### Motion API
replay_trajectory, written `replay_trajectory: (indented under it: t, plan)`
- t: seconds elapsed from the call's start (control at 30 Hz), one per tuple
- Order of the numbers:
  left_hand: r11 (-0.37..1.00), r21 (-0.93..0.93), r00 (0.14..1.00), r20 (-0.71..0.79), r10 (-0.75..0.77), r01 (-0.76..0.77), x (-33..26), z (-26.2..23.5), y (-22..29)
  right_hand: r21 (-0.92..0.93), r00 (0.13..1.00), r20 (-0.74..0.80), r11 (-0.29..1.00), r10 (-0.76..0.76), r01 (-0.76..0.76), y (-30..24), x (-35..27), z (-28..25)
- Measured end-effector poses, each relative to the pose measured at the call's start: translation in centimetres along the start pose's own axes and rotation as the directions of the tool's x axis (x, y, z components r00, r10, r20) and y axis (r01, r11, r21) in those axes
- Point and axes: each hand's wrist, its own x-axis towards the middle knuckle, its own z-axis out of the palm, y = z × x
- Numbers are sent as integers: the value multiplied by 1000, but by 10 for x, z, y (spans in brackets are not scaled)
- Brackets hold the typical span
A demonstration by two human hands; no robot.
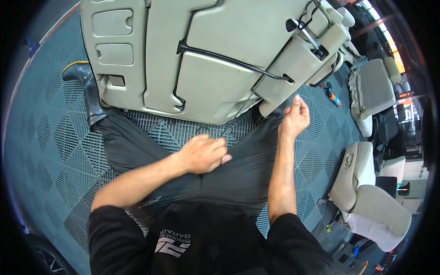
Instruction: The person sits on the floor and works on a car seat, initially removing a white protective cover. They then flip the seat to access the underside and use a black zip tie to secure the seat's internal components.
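Observation:
A large beige car seat back [222, 87] stands before me between my spread legs, its hard panelled rear toward me. A thin dark cord [241, 105] runs down across its lower right part toward my lap. My left hand [202, 153] is closed in a fist over my lap, and the cord's lower end reaches it. Raised beside the seat's lower right corner, my right hand [294, 120] has its fingertips pinched together. What they hold, if anything, is too small to make out. A black rod [233, 64] crosses the panel, and a chrome bar [307, 35] sticks out at the upper right.
Grey slatted tiles [50, 151] cover the floor. At right lie more beige seats [376, 85], including a seat with a backrest [382, 213]. A spring-like blue and orange part [333, 97] lies nearer. A wheel [48, 256] shows at the lower left.

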Motion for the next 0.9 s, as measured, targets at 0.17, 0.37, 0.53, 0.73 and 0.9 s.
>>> replay_trajectory:
  t: [0.17, 0.37, 0.53, 0.73, 0.9]
  plan:
    - [974, -213, 941, -305, -148, 84, -20, -41, 38, 180, 875, 351, 893, 333, -412, -3, -33, 15]
    - [942, -309, 839, -472, -271, 130, -14, -55, 79, 276, 750, 517, 750, 412, -602, 0, -40, 53]
    - [904, -153, 809, -404, -426, 400, -38, -49, 60, 556, 715, 533, 450, 452, -699, 9, -19, 68]
    - [827, 229, 858, -171, -485, 513, -60, -49, 41, 521, 739, 556, 533, 380, -666, 8, -11, 69]
    - [889, 116, 894, 16, -448, 443, -51, -45, 38, 437, 794, 483, 684, 370, -584, -10, -11, 82]
